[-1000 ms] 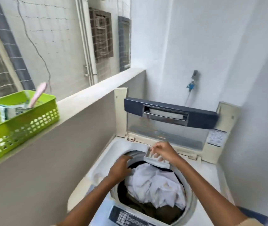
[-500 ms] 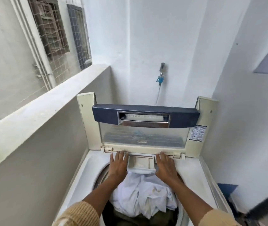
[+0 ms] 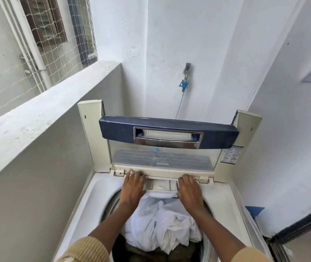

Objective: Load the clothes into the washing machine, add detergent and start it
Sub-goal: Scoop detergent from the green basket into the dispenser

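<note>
Left hand [image 3: 133, 188] flat, fingers straight, against detergent drawer [image 3: 161, 185] – right hand [image 3: 189, 190] likewise, neither gripping, white clothes [image 3: 160, 222] below

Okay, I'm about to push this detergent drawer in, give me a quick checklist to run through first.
1. Load in: white clothes are piled in the drum. Ok.
2. Detergent added: white powder shows in the detergent drawer. Ok.
3. Drawer path free: the white clothes bunch right under its front edge. Cannot tell.
4. Hands placed: left hand and right hand lie flat either side of the drawer. Ok.
5. Access: the lid stands open. Ok.
</note>
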A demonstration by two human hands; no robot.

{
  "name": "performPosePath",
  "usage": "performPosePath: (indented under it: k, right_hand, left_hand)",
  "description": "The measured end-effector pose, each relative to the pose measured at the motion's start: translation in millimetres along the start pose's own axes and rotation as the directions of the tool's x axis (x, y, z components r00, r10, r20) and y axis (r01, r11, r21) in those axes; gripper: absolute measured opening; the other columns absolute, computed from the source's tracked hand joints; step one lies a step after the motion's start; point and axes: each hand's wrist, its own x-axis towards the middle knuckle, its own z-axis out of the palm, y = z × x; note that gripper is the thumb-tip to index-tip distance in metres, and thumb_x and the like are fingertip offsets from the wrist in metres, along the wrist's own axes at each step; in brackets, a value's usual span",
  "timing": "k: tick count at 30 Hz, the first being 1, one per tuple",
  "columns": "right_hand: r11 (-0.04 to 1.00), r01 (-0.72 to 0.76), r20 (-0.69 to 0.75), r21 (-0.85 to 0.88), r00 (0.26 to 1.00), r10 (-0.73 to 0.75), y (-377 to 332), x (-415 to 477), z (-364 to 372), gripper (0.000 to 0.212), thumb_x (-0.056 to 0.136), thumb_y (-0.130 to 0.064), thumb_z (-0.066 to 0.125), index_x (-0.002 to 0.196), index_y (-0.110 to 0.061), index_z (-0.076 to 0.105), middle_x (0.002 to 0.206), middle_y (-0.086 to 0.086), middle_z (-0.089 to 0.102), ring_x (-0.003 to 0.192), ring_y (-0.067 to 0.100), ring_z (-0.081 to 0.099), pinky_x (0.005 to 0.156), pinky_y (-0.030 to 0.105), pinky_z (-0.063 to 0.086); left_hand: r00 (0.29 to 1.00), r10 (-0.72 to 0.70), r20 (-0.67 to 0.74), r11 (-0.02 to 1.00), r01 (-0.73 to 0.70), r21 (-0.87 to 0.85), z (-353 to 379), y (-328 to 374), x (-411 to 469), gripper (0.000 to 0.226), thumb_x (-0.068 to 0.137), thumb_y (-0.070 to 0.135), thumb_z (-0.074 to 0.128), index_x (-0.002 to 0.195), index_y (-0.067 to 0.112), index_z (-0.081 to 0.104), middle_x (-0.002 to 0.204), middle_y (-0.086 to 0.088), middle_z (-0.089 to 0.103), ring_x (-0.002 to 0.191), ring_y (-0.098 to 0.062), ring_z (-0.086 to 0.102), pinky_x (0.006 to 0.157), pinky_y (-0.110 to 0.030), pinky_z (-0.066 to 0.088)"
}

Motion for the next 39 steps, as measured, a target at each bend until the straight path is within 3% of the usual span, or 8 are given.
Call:
performPosePath:
  k: [4,9,19,26,32,34,37,39]
  right_hand:
    - [0.999,-0.021,-0.061,-0.032,0.998,0.019,-1,5,-1,0.041,0.036,-0.015,0.087,0.067,-0.017,0.06,0.07,-0.001,0.057,0.064,0.02,0.057,0.05,0.029,0.045]
    - [0.999,-0.049,-0.124,-0.023,0.991,0.046,-3,12,8,0.036,0.044,-0.008,0.085,0.064,-0.017,0.057,0.068,-0.001,0.055,0.063,0.021,0.055,0.051,0.03,0.044]
    - [0.998,-0.066,-0.226,0.002,0.972,0.065,0,18,27,0.03,0.057,-0.008,0.081,0.072,-0.016,0.056,0.073,0.001,0.055,0.068,0.021,0.054,0.052,0.03,0.045]
    - [0.999,-0.034,-0.253,0.027,0.967,0.04,3,20,33,0.031,0.059,-0.008,0.08,0.073,-0.017,0.054,0.073,0.0,0.054,0.069,0.021,0.051,0.051,0.029,0.043]
    - [0.997,-0.068,-0.194,0.042,0.978,0.075,-2,18,22,0.034,0.055,-0.009,0.082,0.075,-0.017,0.056,0.077,0.0,0.056,0.072,0.02,0.052,0.048,0.027,0.045]
    - [0.997,-0.071,-0.159,0.043,0.984,0.077,-2,16,16,0.034,0.053,-0.007,0.081,0.074,-0.017,0.056,0.077,0.0,0.056,0.073,0.019,0.055,0.048,0.026,0.047]
    - [0.992,-0.06,-0.125,0.111,0.989,0.074,0,10,9,0.037,0.046,-0.001,0.079,0.071,-0.017,0.058,0.077,-0.002,0.055,0.072,0.019,0.056,0.045,0.024,0.046]
    - [0.981,-0.074,-0.092,0.178,0.992,0.091,2,4,-5,0.035,0.046,-0.004,0.079,0.074,-0.017,0.062,0.082,-0.003,0.057,0.079,0.018,0.058,0.051,0.023,0.048]
  left_hand:
    - [0.999,-0.032,-0.017,0.999,0.033,0.029,2,2,3,0.056,0.042,0.041,0.09,0.09,0.02,0.07,0.088,0.001,0.066,0.08,-0.017,0.067,0.092,-0.04,0.052]
    - [0.997,-0.08,-0.015,0.996,0.08,0.043,2,3,10,0.047,0.044,0.029,0.087,0.084,0.019,0.065,0.081,0.001,0.061,0.072,-0.021,0.061,0.081,-0.035,0.033]
    - [0.981,-0.069,-0.179,0.997,0.072,0.008,22,-5,20,0.031,0.062,0.023,0.08,0.083,0.018,0.059,0.08,-0.001,0.058,0.069,-0.024,0.057,0.079,-0.034,0.033]
    - [0.928,-0.041,-0.371,0.998,0.016,-0.068,34,-8,22,0.009,0.079,0.026,0.048,0.082,0.019,0.052,0.078,0.0,0.054,0.071,-0.022,0.05,0.078,-0.032,0.033]
    - [0.969,-0.098,-0.227,0.994,0.084,-0.07,18,-3,22,0.031,0.059,0.018,0.081,0.078,0.015,0.056,0.076,-0.003,0.058,0.065,-0.025,0.056,0.074,-0.034,0.031]
    - [0.977,-0.11,-0.184,0.993,0.101,-0.057,10,0,22,0.027,0.057,0.014,0.078,0.076,0.015,0.059,0.076,-0.002,0.059,0.064,-0.024,0.058,0.074,-0.034,0.03]
    - [0.987,-0.07,-0.145,0.994,0.057,-0.093,2,-3,14,0.019,0.061,0.013,0.053,0.076,0.019,0.062,0.076,0.002,0.06,0.065,-0.022,0.061,0.073,-0.031,0.031]
    - [0.994,-0.03,-0.11,0.992,0.016,-0.121,-4,-6,5,0.029,0.051,0.016,0.067,0.079,0.023,0.068,0.08,0.007,0.067,0.068,-0.016,0.066,0.08,-0.03,0.038]
